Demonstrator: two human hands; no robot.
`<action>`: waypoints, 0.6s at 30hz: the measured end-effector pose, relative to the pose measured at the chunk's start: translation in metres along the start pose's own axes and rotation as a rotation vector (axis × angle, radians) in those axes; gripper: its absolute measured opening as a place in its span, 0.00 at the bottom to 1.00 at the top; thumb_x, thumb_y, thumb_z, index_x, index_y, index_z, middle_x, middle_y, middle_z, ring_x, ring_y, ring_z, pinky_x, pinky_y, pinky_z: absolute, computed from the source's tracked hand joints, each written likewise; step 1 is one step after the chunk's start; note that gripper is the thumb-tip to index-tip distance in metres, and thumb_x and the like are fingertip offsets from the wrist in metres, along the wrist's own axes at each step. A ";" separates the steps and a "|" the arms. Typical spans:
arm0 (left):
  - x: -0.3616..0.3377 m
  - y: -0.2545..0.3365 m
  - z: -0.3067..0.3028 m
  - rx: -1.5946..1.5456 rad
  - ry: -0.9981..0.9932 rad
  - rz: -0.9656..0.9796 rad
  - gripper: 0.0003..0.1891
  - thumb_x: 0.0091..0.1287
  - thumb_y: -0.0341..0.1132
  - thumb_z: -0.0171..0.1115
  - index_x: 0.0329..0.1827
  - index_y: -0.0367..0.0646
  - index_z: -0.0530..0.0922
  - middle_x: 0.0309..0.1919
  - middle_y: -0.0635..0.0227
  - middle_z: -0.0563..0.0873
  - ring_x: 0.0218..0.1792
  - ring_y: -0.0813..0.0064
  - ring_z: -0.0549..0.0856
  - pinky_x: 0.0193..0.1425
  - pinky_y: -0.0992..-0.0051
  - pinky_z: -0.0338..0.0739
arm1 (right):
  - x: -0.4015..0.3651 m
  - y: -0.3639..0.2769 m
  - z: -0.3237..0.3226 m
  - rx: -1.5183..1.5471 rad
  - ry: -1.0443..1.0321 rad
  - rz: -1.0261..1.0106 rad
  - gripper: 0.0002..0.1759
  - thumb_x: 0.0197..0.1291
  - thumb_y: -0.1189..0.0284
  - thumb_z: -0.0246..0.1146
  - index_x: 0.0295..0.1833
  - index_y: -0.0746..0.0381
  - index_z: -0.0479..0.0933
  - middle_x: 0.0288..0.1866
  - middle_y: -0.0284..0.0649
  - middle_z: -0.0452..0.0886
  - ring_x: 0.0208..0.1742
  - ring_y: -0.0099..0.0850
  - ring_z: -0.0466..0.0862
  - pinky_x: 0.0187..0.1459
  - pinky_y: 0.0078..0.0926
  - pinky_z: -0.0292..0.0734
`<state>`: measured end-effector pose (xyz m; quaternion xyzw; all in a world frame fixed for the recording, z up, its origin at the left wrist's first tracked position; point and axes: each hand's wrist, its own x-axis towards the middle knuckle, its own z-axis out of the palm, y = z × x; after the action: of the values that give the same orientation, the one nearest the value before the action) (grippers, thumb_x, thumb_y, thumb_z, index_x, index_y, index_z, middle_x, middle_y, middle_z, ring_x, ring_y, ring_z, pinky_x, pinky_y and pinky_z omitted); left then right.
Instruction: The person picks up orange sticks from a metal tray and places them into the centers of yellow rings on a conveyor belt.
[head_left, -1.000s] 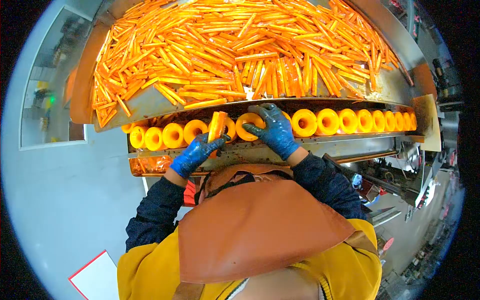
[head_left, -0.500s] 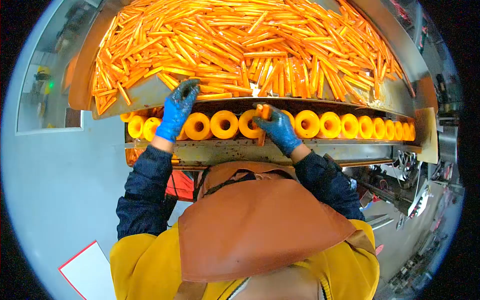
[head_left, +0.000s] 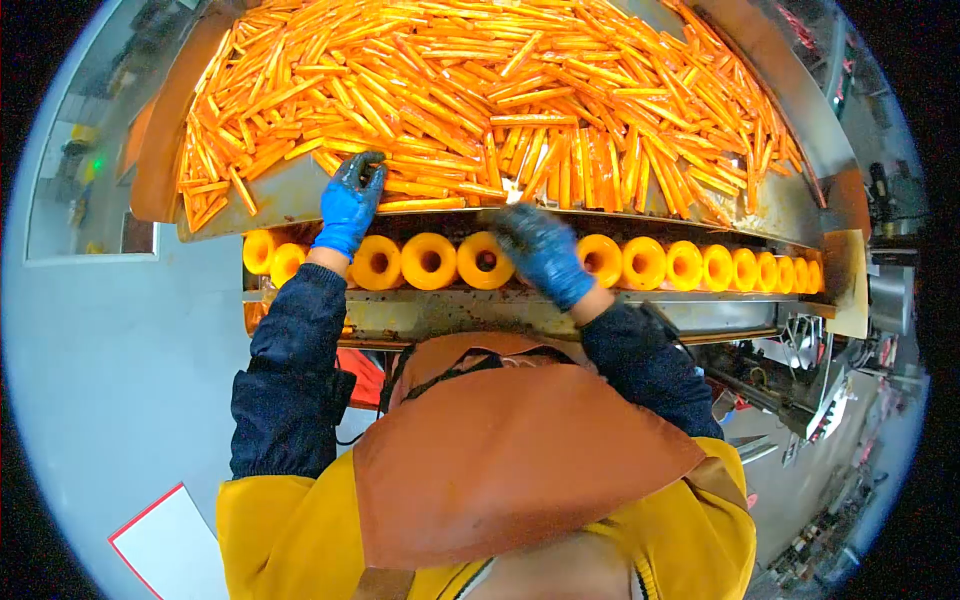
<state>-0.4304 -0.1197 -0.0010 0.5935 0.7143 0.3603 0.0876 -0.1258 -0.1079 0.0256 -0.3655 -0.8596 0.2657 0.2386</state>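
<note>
Both my hands wear blue gloves with dark, stained fingers. My left hand (head_left: 350, 205) is at the near edge of the metal tray, its bent fingers touching or just above the orange sticks (head_left: 430, 170); a gap shows between thumb and fingers, and no stick is plainly in it. Over the row of yellow-orange ring-shaped rollers (head_left: 430, 261) is my right hand (head_left: 545, 255), reaching toward the tray edge. Motion smears its fingers, so whether they hold anything cannot be made out. Behind it, part of the row is hidden.
The wide metal tray (head_left: 275, 195) is heaped with loose orange sticks. In front of the rollers runs a metal ledge (head_left: 450, 312). A brown apron (head_left: 530, 450) covers my front. Machine parts (head_left: 770, 385) stand at the right, and a red-edged white panel (head_left: 170, 545) is lower left.
My right hand, which held short orange sticks upright at the rollers, has moved slightly up and left; those sticks no longer show. My left hand has shifted a little left.
</note>
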 end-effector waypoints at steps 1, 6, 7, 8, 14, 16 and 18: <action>0.001 -0.001 0.002 0.026 -0.002 -0.014 0.10 0.62 0.37 0.62 0.45 0.47 0.81 0.37 0.61 0.84 0.35 0.65 0.84 0.42 0.70 0.79 | 0.003 0.023 -0.007 -0.140 0.232 -0.110 0.16 0.55 0.73 0.62 0.51 0.50 0.79 0.44 0.38 0.81 0.46 0.41 0.80 0.47 0.34 0.77; -0.002 0.002 0.010 0.151 0.085 -0.001 0.10 0.61 0.40 0.62 0.43 0.48 0.81 0.38 0.61 0.84 0.37 0.62 0.84 0.42 0.68 0.79 | 0.068 0.067 -0.038 -0.393 -0.148 -0.202 0.18 0.47 0.76 0.62 0.47 0.52 0.80 0.41 0.39 0.81 0.38 0.42 0.80 0.41 0.36 0.78; -0.002 0.003 0.009 0.115 0.069 -0.025 0.10 0.61 0.40 0.62 0.43 0.48 0.81 0.39 0.61 0.84 0.38 0.61 0.84 0.42 0.67 0.79 | 0.073 0.072 -0.038 -0.395 -0.151 -0.204 0.18 0.47 0.76 0.62 0.47 0.52 0.80 0.41 0.39 0.81 0.38 0.42 0.80 0.41 0.36 0.78; -0.001 0.005 0.007 0.082 0.054 -0.050 0.10 0.61 0.40 0.62 0.42 0.48 0.81 0.39 0.61 0.84 0.39 0.59 0.84 0.43 0.67 0.79 | 0.080 0.070 -0.042 -0.454 -0.189 -0.237 0.16 0.47 0.75 0.63 0.45 0.53 0.80 0.40 0.40 0.80 0.37 0.42 0.81 0.40 0.36 0.78; -0.002 0.009 0.004 0.198 0.043 -0.018 0.13 0.64 0.41 0.60 0.47 0.44 0.80 0.44 0.58 0.84 0.43 0.59 0.84 0.48 0.66 0.78 | 0.055 0.032 -0.061 0.132 0.066 0.038 0.13 0.52 0.71 0.67 0.44 0.60 0.78 0.39 0.42 0.82 0.38 0.39 0.83 0.42 0.30 0.79; -0.005 0.015 0.000 0.194 0.041 -0.056 0.15 0.64 0.42 0.60 0.48 0.44 0.80 0.45 0.58 0.84 0.44 0.58 0.83 0.49 0.66 0.78 | 0.030 -0.008 -0.045 1.085 -0.061 0.330 0.13 0.54 0.71 0.67 0.45 0.61 0.78 0.40 0.42 0.82 0.39 0.34 0.84 0.42 0.27 0.78; -0.002 0.013 0.002 0.244 0.043 -0.030 0.16 0.64 0.43 0.60 0.49 0.44 0.80 0.45 0.58 0.84 0.45 0.58 0.83 0.49 0.66 0.78 | 0.009 -0.006 0.004 0.918 -0.129 0.241 0.16 0.55 0.69 0.67 0.48 0.61 0.77 0.43 0.44 0.83 0.42 0.31 0.84 0.45 0.28 0.78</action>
<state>-0.4188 -0.1209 0.0050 0.5813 0.7634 0.2818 0.0047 -0.1370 -0.1062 0.0281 -0.3023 -0.6178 0.6659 0.2889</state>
